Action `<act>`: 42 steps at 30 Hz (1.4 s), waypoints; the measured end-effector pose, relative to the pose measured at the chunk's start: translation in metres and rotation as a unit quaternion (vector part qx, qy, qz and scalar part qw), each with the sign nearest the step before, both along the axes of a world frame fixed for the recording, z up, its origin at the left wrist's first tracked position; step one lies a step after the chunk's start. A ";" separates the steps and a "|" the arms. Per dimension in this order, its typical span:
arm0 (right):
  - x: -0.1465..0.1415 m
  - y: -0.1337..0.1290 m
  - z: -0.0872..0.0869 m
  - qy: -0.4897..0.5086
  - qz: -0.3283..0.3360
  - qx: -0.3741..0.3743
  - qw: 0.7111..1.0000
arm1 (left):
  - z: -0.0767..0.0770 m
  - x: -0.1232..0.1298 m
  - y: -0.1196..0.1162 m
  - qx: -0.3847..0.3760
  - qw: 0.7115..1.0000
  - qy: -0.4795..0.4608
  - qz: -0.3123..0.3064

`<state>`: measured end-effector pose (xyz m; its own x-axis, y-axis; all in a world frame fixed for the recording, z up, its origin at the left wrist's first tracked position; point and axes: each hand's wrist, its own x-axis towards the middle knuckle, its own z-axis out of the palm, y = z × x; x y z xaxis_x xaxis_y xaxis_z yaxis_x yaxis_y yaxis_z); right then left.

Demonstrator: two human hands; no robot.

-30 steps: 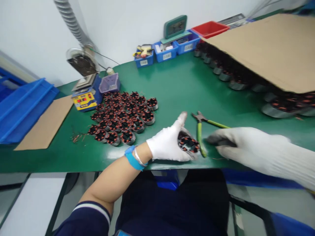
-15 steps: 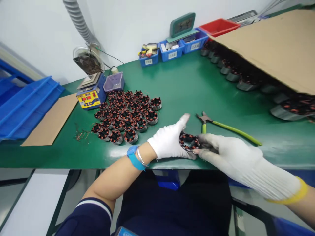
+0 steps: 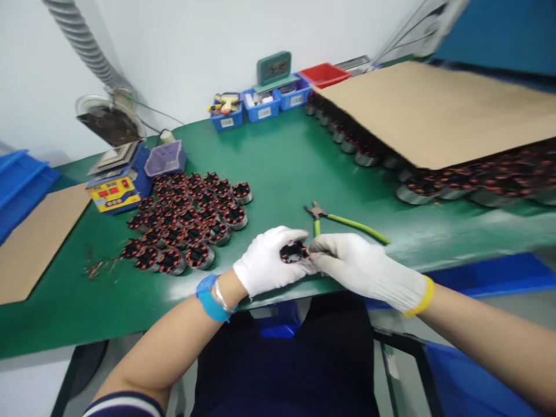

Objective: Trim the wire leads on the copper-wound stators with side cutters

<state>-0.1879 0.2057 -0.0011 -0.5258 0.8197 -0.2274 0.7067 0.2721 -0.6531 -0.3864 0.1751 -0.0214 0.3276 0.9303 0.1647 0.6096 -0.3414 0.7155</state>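
My left hand (image 3: 271, 262), in a white glove, is wrapped around a motor stator (image 3: 293, 251) with copper windings and black insulation. It holds the ring just above the front edge of the green bench, with the opening facing up. From the right, my gloved right hand (image 3: 354, 258) pinches at the stator's right rim with thumb and forefinger. Whether a wire end lies between those fingertips is too small to see. Just behind the right hand lie green-handled cutting pliers (image 3: 319, 211), jaws pointing away, one handle partly hidden by the hand.
Many stators (image 3: 191, 217) stand grouped on the bench (image 3: 269, 162) at left, beside wire scraps (image 3: 98, 268). A yellow-and-blue device (image 3: 115, 188) and purple bin (image 3: 165, 159) stand behind. Cardboard (image 3: 434, 110) covers more stators at right. Blue bins (image 3: 262, 107) line the wall.
The view has swung right, shifting the bench leftward in the picture. My left thumb, raised before, has folded in over the stator. My right fingers stay at its right rim.
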 end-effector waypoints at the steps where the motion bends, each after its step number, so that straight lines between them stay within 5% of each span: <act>1: 0.000 0.000 0.003 0.006 0.003 0.000 1.000 | 0.001 0.001 -0.001 0.008 1.000 -0.006 0.001; 12: 0.007 0.002 0.008 0.035 -0.017 -0.031 0.999 | -0.001 0.010 -0.007 0.066 0.985 0.162 -0.003; 20: 0.008 0.006 0.003 0.107 -0.045 -0.166 0.979 | -0.002 0.015 -0.007 0.043 0.979 0.201 -0.008; 26: 0.020 0.013 0.010 0.057 0.025 -0.221 0.973 | -0.004 0.015 -0.007 0.057 0.978 0.199 -0.006; 29: 0.027 0.017 0.011 0.016 0.078 -0.183 0.980 | -0.005 0.016 -0.007 0.057 0.979 0.194 -0.008; 35: 0.029 0.018 0.013 -0.037 0.077 -0.046 0.995 | -0.003 0.016 -0.006 0.049 0.984 0.174 -0.009; 42: 0.006 0.002 0.007 0.027 0.022 -0.035 0.999 | -0.001 0.015 -0.007 0.022 0.988 0.155 0.001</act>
<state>-0.1817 0.2076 0.0054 -0.5737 0.7792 -0.2526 0.6580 0.2547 -0.7086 -0.3713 0.1678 -0.0221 0.3675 0.9249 0.0979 0.7974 -0.3675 0.4786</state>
